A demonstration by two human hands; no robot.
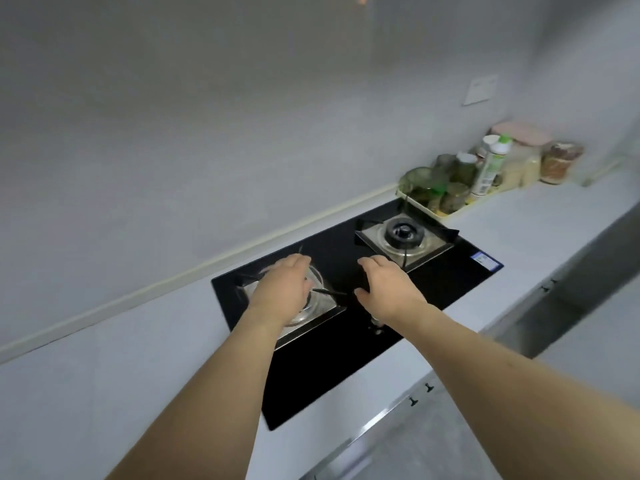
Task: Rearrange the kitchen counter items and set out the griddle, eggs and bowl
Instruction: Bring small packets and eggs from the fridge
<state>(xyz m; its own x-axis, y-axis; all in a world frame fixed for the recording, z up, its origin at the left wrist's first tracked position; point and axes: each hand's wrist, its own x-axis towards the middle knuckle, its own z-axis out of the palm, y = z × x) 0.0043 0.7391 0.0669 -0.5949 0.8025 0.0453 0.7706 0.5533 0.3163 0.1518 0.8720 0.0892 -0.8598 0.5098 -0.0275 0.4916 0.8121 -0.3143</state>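
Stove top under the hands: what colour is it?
Glossy black stove top, with silver metal trays around both burners; it shows plainly in the head view.

One stove [349, 306] with two burners [403, 233], one tray [426, 207] of several jars, two bottles [488, 168], two hands [284, 292].

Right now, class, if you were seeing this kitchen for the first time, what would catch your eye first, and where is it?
Two bare arms reach in from below, the left hand over the near burner and the right hand over the black glass hob, both holding nothing. Past the far burner, jars and bottles crowd the corner of the pale counter.
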